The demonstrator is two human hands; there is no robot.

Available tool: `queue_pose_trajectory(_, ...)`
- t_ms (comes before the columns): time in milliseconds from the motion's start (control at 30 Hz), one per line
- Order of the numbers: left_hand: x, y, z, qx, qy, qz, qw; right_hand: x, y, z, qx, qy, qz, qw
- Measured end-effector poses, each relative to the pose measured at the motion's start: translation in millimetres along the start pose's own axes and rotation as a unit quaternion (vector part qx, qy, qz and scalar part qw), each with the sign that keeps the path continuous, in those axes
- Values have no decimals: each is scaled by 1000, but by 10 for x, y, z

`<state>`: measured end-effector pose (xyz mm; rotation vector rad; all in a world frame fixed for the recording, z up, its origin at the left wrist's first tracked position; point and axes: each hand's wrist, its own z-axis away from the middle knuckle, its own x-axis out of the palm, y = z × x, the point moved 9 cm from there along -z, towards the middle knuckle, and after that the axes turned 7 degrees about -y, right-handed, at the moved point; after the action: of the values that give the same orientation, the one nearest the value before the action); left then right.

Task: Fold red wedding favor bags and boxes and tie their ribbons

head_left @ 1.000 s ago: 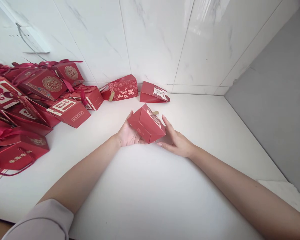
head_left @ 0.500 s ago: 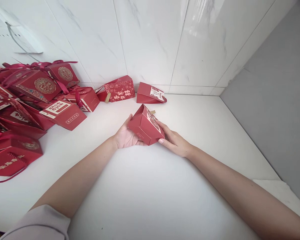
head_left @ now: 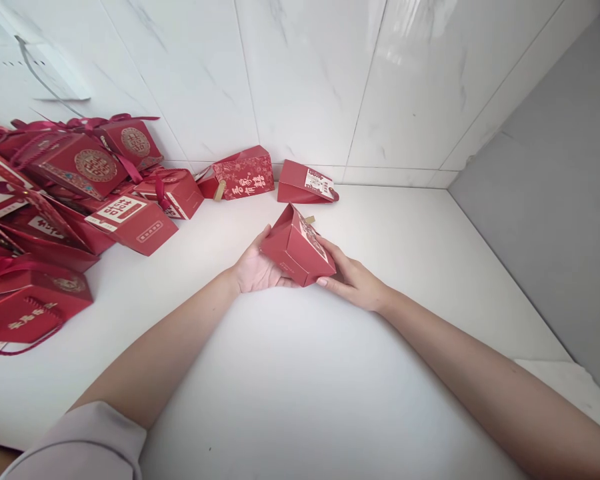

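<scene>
A small red gift box (head_left: 296,248) with gold print and a white label is tilted above the white counter (head_left: 290,373), near the middle. My left hand (head_left: 254,268) cups its left underside, fingers curled against it. My right hand (head_left: 353,282) grips its right side, thumb along the near edge. Both hands hold the same box. A small tan tag sticks out behind its top.
A heap of red gift boxes (head_left: 55,213) with ribbons fills the left of the counter. Two more red boxes, one patterned (head_left: 243,175) and one with a label (head_left: 307,183), lie by the tiled back wall. A grey wall (head_left: 555,200) bounds the right.
The box has been tipped a little in my hands, its top folding toward a peak. Both hands stay on it in nearly the same place.
</scene>
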<state>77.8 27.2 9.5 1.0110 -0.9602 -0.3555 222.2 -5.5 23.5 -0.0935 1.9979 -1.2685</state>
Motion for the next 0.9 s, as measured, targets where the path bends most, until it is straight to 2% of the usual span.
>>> queue_pose_trajectory(100,-11,-13,-4,-1,-6,9,1000,-1,5,3,-2,1,0,1000)
queue_pose_trajectory(300,43,-5,-5,-1,-52,33,998,3,23,6,4,1,9,1000)
queue_pose_trajectory(533,51,14,-5,14,-70,53,996,1,4,-1,-4,1,8,1000)
queue_pose_trajectory(900,55,29,-4,12,-51,39,998,-4,-18,-4,-10,2,8,1000)
